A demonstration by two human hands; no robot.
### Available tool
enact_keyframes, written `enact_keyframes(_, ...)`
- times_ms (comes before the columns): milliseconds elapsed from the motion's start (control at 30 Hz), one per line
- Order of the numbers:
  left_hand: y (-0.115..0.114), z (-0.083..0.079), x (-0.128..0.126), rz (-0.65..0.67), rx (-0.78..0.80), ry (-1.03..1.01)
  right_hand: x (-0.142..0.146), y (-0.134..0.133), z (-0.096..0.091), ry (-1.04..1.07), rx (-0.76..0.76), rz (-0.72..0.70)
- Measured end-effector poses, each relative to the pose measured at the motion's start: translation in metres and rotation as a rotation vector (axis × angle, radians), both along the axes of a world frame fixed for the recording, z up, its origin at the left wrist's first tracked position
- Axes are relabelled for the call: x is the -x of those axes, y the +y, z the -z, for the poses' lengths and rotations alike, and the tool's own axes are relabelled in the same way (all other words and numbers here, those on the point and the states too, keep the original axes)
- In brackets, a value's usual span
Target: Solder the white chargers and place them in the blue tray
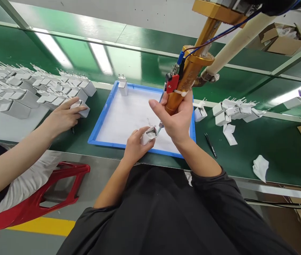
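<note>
Gently, pinching 1 white casing (147, 137) over the blue-rimmed tray (100, 117)

My left hand (136, 144) is gripping its sides snugly above the tray's near edge; my right hand (178, 122) is clasping the gold dispenser (187, 78), nozzle (160, 126) at the opening. I'm judging the casing light, stiff, perhaps slippery, so I'm favouring the outer walls.

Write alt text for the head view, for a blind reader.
A person's right hand holds a gold tool, its tip at the open end of a white case in the left hand, over a blue-rimmed tray. More cases sit to both sides; at left, a co-worker's hand touches one.
</note>
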State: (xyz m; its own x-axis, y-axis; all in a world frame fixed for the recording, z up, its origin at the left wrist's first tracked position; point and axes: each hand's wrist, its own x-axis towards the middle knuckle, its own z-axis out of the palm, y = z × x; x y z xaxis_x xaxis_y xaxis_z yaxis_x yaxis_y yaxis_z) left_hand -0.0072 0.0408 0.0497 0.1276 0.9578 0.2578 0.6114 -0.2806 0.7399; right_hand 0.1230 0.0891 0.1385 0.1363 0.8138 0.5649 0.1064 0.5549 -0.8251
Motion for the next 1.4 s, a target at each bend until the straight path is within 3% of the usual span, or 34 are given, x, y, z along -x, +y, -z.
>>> enact_keyframes(267, -0.003, -0.011, 0.009, 0.036, 0.061, -0.026, 0.004, -0.005, 0.004, -0.027, 0.048, -0.008)
enact_keyframes(900, 0.002, -0.018, 0.012, 0.090, 0.037, 0.062, 0.006, -0.007, 0.004, 0.018, -0.056, -0.047)
enact_keyframes(1400, -0.004, 0.009, 0.000, 0.000, 0.067, -0.077, 0.025, -0.008, -0.005, 0.069, -0.079, -0.062)
